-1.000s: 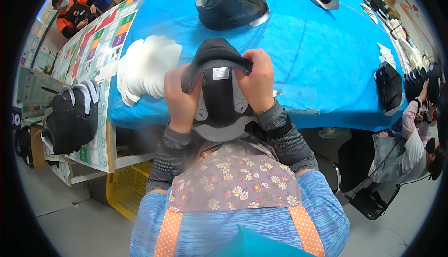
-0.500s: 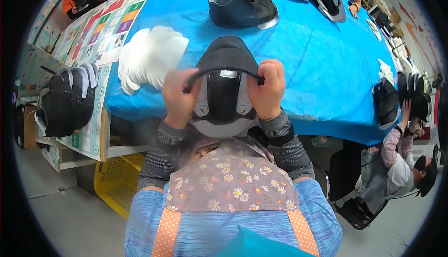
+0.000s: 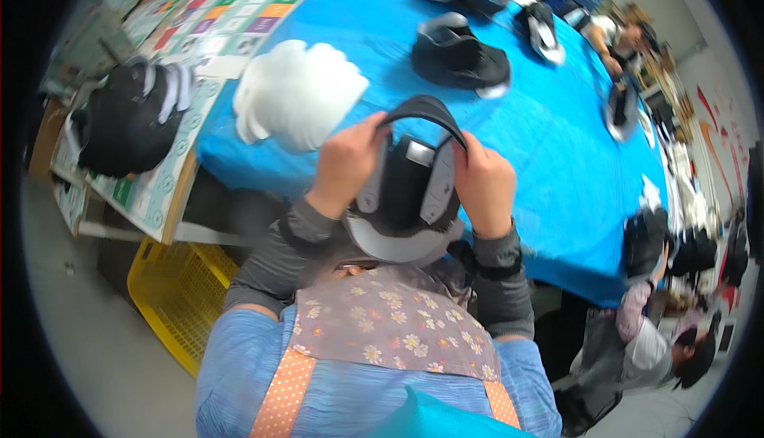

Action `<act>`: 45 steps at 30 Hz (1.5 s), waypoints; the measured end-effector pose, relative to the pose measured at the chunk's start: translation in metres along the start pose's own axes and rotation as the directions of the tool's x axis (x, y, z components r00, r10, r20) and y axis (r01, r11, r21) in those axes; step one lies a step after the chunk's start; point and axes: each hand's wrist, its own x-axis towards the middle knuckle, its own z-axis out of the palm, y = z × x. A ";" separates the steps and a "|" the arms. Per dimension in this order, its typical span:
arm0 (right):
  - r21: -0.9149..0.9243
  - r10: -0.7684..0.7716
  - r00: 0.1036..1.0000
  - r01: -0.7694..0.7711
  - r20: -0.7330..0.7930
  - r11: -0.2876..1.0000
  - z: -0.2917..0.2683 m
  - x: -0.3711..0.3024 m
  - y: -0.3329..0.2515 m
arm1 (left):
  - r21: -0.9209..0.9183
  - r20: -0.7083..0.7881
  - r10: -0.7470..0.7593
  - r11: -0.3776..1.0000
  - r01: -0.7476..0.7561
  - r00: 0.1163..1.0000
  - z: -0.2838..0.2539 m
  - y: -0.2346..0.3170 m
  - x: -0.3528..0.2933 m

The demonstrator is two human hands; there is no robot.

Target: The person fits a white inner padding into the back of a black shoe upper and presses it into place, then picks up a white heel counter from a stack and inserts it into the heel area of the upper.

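In front of my lap is a black shoe upper [image 3: 407, 187], its inside facing me. Grey lining shows on both sides of a black middle strip with a small white label, and a pale grey edge curves round the end nearest my apron. My left hand [image 3: 344, 166] pinches the black rim on the left side. Opposite it, my right hand [image 3: 487, 185] grips the same rim with the thumb inside. Between the hands the rim arches up and away from me. Just beyond my left hand lies a fanned pile of white insole-shaped pieces [image 3: 298, 92].
More black uppers [image 3: 461, 56] lie on the blue-covered table [image 3: 541, 159]. A stack of black uppers with grey linings [image 3: 131, 124] sits on the left side table. Below is a yellow plastic basket [image 3: 171, 299]. A seated co-worker [image 3: 652, 350] is at the right, another person [image 3: 613, 36] beyond.
My view has turned, so the table and its contents appear shifted and tilted. The upper's domed black end has tipped back, with the rim now standing as an arch. Both hands keep their hold.
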 end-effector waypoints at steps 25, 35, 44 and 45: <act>0.980 -0.659 0.734 0.198 -0.168 -0.028 -0.065 0.204 -0.233 | 0.644 -0.440 0.693 0.687 -0.337 0.572 -0.382 -0.025 0.028; 0.863 -0.761 0.515 0.493 -0.395 -0.114 -0.060 0.263 -0.412 | 0.695 -0.396 0.854 0.518 -0.498 0.337 -0.535 -0.121 0.054; 0.321 -0.929 0.177 0.945 -0.325 0.068 0.037 0.256 -0.450 | 0.667 -0.496 0.340 0.738 0.100 0.799 -0.482 -0.232 -0.038; 0.350 -0.940 0.183 0.934 -0.289 0.075 0.051 0.253 -0.450 | 0.596 -0.501 0.252 0.794 0.118 0.828 -0.468 -0.238 -0.046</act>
